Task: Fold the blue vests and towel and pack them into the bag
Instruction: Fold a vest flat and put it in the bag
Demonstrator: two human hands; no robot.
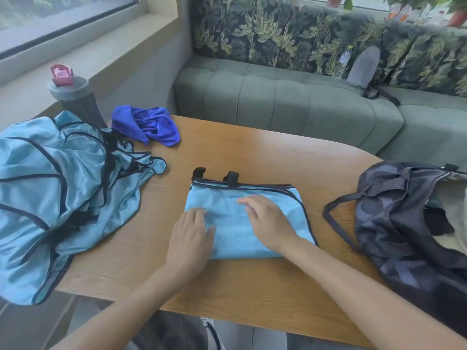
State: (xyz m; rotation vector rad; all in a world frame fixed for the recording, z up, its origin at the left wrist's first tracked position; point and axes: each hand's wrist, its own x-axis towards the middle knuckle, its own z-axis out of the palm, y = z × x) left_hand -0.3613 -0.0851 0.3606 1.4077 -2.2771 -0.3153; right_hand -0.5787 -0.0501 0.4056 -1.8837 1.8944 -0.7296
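Observation:
A folded light-blue vest (pixel 275 195) with dark trim lies flat on the middle of the wooden table (pixel 252 152). My left hand (pixel 189 238) rests flat on its left part, fingers straight. Over its centre lies my right hand (pixel 267 223), palm down, fingers straight. A heap of unfolded light-blue vests (pixel 50 193) covers the table's left end and hangs over the edge. Behind that heap is a crumpled dark-blue towel (pixel 149 125). The dark patterned bag (pixel 404 223) sits open at the right, its strap trailing toward the folded vest.
A grey bottle (pixel 75 97) with a pink lid stands at the table's far left corner by the window sill. A green sofa (pixel 278 97) runs behind the table, with a grey backpack (pixel 364 66) on it. The table's near edge is close to my body.

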